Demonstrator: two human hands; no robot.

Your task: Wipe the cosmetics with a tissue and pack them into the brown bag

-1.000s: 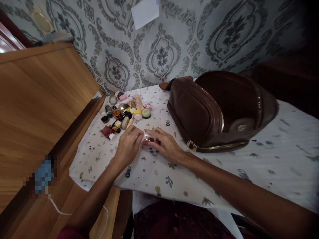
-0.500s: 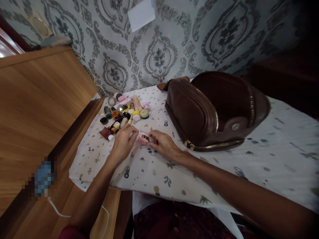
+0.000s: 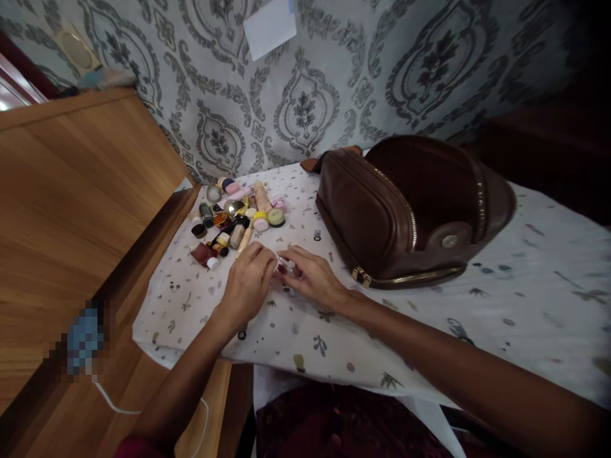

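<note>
A small clear-and-pink cosmetic jar [image 3: 285, 268] is held between my two hands, low over the printed cloth. My left hand [image 3: 249, 278] has its fingers closed at the jar's left side and covers much of it. From the right, my right hand [image 3: 312, 277] grips the jar between thumb and fingers. Just beyond my left hand lies a cluster of cosmetics: a beige stick [image 3: 244, 240], a dark red bottle [image 3: 203, 254] with a white cap, a yellow-and-pink jar [image 3: 260, 221] and a pale green jar [image 3: 275, 218], among several others.
A brown leather bag [image 3: 367, 210] stands to the right with its top unzipped and gaping. White cloth with a leaf print [image 3: 353, 346] covers the table. A wooden panel [image 3: 86, 172] rises at the left, and a patterned wall [image 3: 305, 108] stands behind. A white cable [image 3: 112, 404] hangs lower left.
My left hand has moved right and turned over the jar, hiding more of it. The jar has shifted slightly right, and my right hand stays on it.
</note>
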